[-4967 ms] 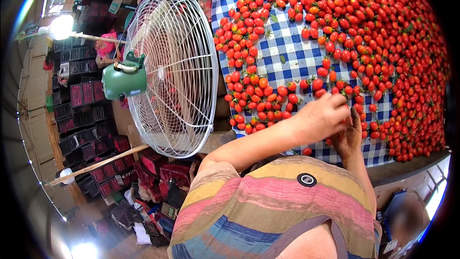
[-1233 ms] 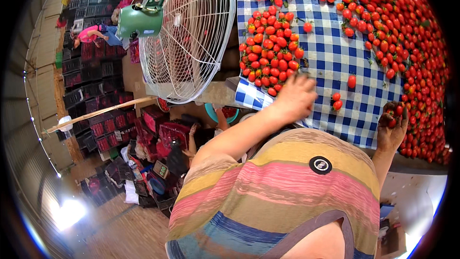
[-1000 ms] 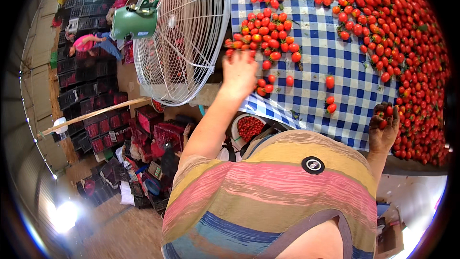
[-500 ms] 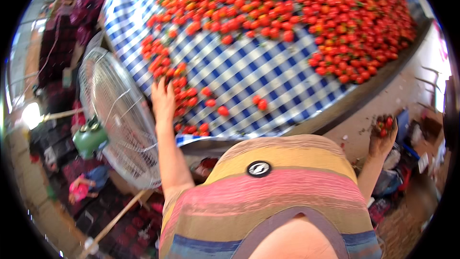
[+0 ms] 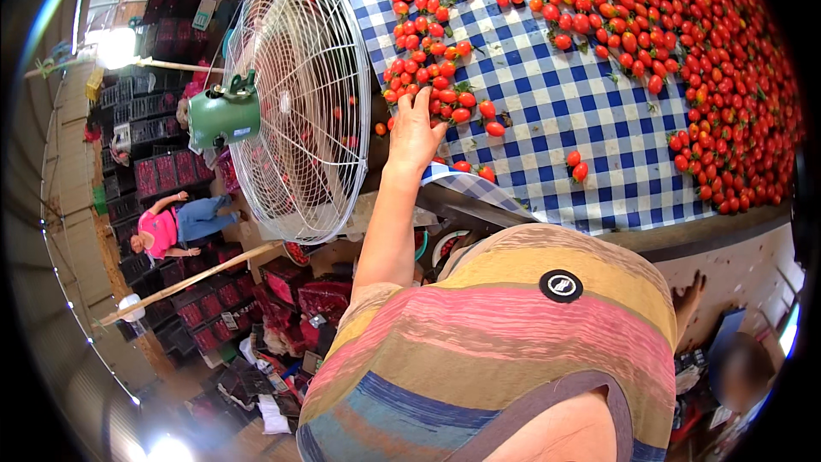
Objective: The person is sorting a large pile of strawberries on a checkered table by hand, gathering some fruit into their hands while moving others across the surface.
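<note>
My left hand (image 5: pixel 414 135) reaches over the left part of the table, fingers spread and touching small red tomatoes (image 5: pixel 441 96) that lie in a loose band there. It is not closed round any of them. Beneath the tomatoes is a blue and white checked cloth (image 5: pixel 547 111). Low at the right, beyond the table's edge, my right hand (image 5: pixel 688 298) shows in part beside my striped shirt. Its dark-stained fingers are apart, and I see no tomato in them. Two tomatoes (image 5: pixel 577 167) lie by themselves on the cloth.
A large heap of tomatoes (image 5: pixel 744 94) covers the table's right side. Close to my left forearm stands a round metal fan (image 5: pixel 299 103) with a green motor. Stacked crates (image 5: pixel 171 173) and a person in a pink top (image 5: pixel 159 231) are at the left. The table has a raised rim (image 5: pixel 710 235).
The view has swung left, so the fan and crates show more fully. My right hand held several tomatoes before; none show in it now. My left hand stays at the tomato band.
</note>
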The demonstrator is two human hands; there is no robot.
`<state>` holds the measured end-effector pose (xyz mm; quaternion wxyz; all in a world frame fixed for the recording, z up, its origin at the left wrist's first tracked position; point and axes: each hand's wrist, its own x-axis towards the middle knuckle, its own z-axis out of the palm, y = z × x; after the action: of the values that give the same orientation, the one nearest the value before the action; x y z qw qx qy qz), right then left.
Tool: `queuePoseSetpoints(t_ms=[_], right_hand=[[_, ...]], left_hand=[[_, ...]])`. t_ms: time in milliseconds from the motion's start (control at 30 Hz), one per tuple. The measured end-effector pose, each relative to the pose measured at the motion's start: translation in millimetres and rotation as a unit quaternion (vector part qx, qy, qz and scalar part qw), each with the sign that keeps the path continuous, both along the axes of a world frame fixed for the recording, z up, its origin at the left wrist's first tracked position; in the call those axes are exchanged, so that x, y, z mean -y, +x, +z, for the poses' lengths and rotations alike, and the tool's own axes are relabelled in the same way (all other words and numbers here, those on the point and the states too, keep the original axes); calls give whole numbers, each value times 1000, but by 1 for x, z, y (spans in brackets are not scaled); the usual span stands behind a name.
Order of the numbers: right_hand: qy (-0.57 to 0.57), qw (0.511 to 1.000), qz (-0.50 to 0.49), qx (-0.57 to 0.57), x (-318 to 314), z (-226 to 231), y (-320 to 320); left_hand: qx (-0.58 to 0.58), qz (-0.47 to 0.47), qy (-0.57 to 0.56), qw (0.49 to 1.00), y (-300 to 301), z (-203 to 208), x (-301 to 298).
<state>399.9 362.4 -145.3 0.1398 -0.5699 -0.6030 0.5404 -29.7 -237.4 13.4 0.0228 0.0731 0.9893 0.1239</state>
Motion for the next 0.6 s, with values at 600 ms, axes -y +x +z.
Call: queuePoseSetpoints(t_ms=[600], right_hand=[[-44, 897, 366, -243, 232, 188, -319]], left_hand=[[-18, 42, 88, 995, 7, -34, -24]])
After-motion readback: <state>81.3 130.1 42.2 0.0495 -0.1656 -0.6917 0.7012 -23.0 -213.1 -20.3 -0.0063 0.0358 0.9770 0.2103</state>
